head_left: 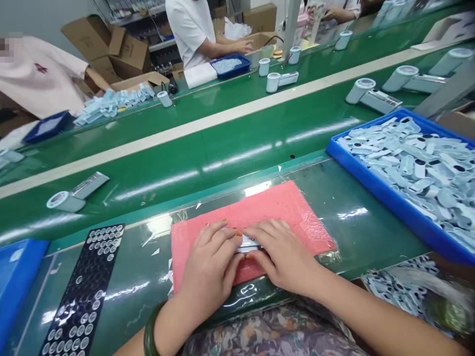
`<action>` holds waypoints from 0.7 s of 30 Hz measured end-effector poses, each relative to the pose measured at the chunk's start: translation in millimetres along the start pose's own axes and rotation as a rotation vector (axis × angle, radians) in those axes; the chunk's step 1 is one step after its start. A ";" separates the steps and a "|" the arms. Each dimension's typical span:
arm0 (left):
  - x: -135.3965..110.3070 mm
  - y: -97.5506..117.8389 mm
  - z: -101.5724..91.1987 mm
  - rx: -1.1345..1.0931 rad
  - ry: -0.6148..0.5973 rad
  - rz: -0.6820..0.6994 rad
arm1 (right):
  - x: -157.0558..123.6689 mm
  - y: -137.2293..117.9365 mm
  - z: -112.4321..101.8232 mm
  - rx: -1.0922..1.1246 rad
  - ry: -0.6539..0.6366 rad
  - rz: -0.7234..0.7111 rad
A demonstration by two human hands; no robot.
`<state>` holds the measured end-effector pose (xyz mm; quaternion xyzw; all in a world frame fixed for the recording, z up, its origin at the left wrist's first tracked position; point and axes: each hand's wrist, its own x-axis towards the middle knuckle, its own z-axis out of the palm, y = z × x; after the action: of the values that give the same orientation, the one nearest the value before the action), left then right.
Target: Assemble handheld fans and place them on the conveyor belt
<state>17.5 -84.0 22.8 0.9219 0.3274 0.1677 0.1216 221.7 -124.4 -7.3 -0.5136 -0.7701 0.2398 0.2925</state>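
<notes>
Both my hands rest on a pink mat [274, 207] at the near edge of the bench. My left hand [211, 264] and my right hand [280, 252] meet over a small white part [248, 242], fingertips pressing on it from both sides. Most of the part is hidden under my fingers. A green bangle sits on my left wrist. A black sheet of small round stickers [87, 291] lies to the left of the mat.
A blue tray [386, 198] full of pale plastic parts stands at right. A green conveyor belt [230, 153] runs behind the mat, carrying white-grey devices [76, 193]. Another blue bin [15, 282] is at far left. Other people work across the belt.
</notes>
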 end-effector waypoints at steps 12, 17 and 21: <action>46.0 -33.6 -28.8 0.449 -0.021 0.320 | -36.6 33.7 -61.9 -0.073 0.323 0.096; 144.8 -119.1 -55.8 0.626 0.032 0.328 | -40.5 81.6 -139.1 -0.548 0.444 0.365; 203.5 -174.3 -58.2 0.777 0.115 0.249 | -21.7 123.2 -184.7 -0.825 0.342 0.536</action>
<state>45.2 185.6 64.6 0.9209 0.2584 0.0963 -0.2754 437.2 -87.9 37.6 -0.7972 -0.5833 -0.1044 0.1155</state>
